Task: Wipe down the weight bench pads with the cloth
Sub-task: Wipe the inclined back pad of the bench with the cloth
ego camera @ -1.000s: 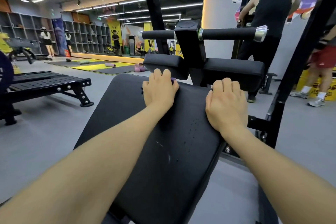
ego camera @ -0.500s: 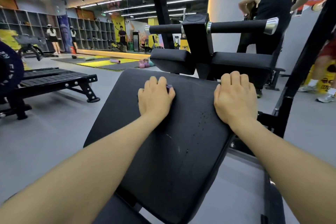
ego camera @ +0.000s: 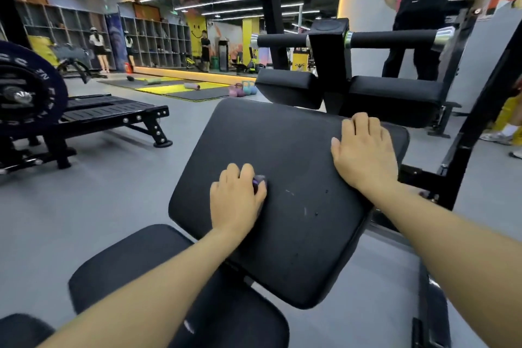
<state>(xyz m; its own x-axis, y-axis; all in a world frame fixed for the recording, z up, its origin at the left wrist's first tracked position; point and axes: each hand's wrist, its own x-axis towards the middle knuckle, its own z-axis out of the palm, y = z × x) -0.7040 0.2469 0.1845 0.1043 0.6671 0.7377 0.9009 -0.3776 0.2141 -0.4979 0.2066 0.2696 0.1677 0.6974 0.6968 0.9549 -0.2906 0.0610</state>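
mid-wipe on the back pad (ego camera: 296, 150): my left hand (ego camera: 236, 200) is curled over the purple cloth (ego camera: 258, 181), bunched mid-pad. right hand (ego camera: 364, 152) lies flat near the top edge, bracing. next i'd guess the seat pad (ego camera: 135, 263).

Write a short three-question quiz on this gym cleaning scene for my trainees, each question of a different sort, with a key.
1. True or false: the right hand holds the cloth.
2. Which hand covers the purple cloth? A) left B) right
3. Fill in: both hands rest on the large black ___ of the bench.

Key:
1. False; it lies flat near the far right edge of the pad.
2. A, the left hand.
3. pad.
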